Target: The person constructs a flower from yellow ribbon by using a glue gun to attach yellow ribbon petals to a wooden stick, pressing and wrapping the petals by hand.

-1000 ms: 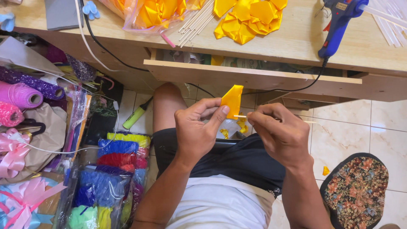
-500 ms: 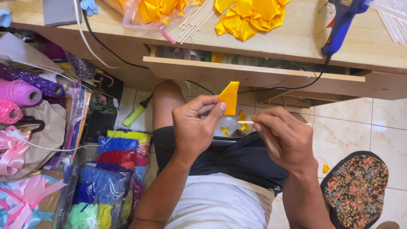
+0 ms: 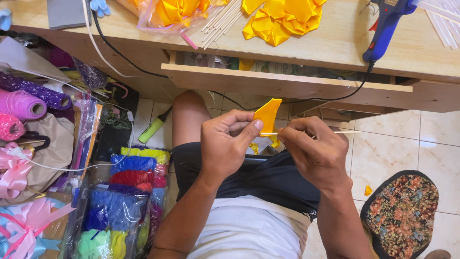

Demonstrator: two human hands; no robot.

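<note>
My left hand (image 3: 227,146) pinches a small folded piece of yellow ribbon (image 3: 266,116) between thumb and forefinger, the thumb tip pressed flat against its lower edge so the piece stands upright above my knuckles. My right hand (image 3: 317,153) is curled closed around a thin pale stick (image 3: 306,133), which runs level from the base of the ribbon piece, through my fingertips, and pokes out past them on the far side. The two hands sit close together, almost touching at the fingertips, over my lap and dark shorts (image 3: 258,180). Just below the ribbon, between my hands, a few yellow scraps (image 3: 274,142) lie near my knee. Off to the outside of my left hand, on the floor, stands a clear bag of bright yarn bundles (image 3: 124,192) in yellow, blue, red and green, with pink bows (image 3: 19,225) and pink spools (image 3: 19,105) further out. To the outside of my right hand lies a dark patterned cushion (image 3: 400,211) on the pale tiles. Beyond my fingertips an open wooden drawer (image 3: 287,84) juts from the table (image 3: 335,43). On the tabletop past that lie a heap of folded yellow ribbon pieces (image 3: 282,19), a bundle of pale sticks (image 3: 223,21), and a blue glue gun (image 3: 385,26) whose black cord hangs over the drawer.
</note>
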